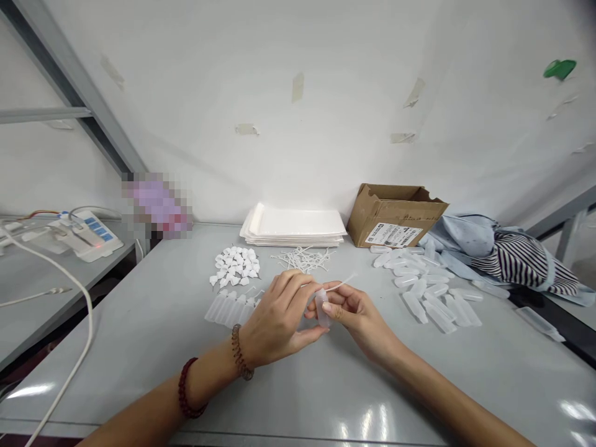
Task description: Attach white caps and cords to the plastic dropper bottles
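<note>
Both hands meet over the middle of the grey table. My left hand (pixel 284 316) grips a small translucent plastic bottle (pixel 321 308) from the left, its thumb near the base and its fingers over the top. From the right, my right hand (pixel 356 313) holds the same bottle, the thumb on its side. A thin white tube (pixel 342 282) sticks out to the upper right from the bottle's top, between the fingers. Behind the hands lie a pile of thin white tubes (pixel 305 259) and a pile of white caps (pixel 236 266). Several bottles in a row (pixel 228 308) lie left of my left hand.
Loose translucent bottles (pixel 437 310) are spread at the right. A stack of white padded sheets (pixel 298 226) and an open cardboard box (pixel 395 217) stand by the wall. Clothing (pixel 526 261) lies at the right edge; a white cable (pixel 88 316) hangs at the left.
</note>
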Demonstrator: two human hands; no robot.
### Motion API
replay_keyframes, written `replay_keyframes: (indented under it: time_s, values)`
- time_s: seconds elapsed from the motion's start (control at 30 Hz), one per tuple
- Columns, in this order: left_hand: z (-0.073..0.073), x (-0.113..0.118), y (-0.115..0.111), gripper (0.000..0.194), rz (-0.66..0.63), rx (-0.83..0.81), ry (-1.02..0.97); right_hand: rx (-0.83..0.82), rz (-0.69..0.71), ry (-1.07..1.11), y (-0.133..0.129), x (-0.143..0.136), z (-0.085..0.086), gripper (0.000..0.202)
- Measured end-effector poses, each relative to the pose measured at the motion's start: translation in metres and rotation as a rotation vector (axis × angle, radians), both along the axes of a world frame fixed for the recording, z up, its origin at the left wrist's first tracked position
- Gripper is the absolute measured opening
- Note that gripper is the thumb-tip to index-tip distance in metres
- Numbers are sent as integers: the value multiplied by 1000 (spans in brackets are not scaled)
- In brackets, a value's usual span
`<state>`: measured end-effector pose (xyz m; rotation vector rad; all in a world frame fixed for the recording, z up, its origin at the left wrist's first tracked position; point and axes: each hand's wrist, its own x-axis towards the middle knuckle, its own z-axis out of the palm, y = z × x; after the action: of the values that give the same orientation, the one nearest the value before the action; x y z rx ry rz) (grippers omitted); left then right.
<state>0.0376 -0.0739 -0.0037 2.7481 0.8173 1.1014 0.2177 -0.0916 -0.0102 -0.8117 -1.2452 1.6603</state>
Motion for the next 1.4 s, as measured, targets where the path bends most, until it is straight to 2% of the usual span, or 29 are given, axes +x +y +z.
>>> replay_keyframes:
  time_s: [0.23, 0.5, 0.63, 0.8, 0.97, 1.1, 1.2, 1.4]
  values:
    - [3, 1, -5, 42, -2, 147, -17, 18, -16, 4, -1, 0, -2, 24]
    - [7, 2, -4, 37, -19, 157, -37, 38, -61, -36, -3, -1, 7, 14]
    - [7, 0, -4, 35, -17, 87, -27, 48, -100, -129, 0, 2, 6, 17]
    - [6, -9, -2, 41, -28, -30, 30, 67, -122, -250, 7, 1, 1, 20]
    - [6, -31, 0, 44, -10, -189, 140, 92, -9, -341, 18, -11, -5, 20]
    - [4, -56, -3, 48, 65, -302, 217, 116, 127, -441, 30, -32, -8, 24]
    - [1, -72, -4, 48, 122, -333, 223, 224, 184, -523, 38, -46, -7, 25]
    - [-8, -83, -2, 51, 167, -351, 230, 642, 187, -702, 43, -56, -8, 24]
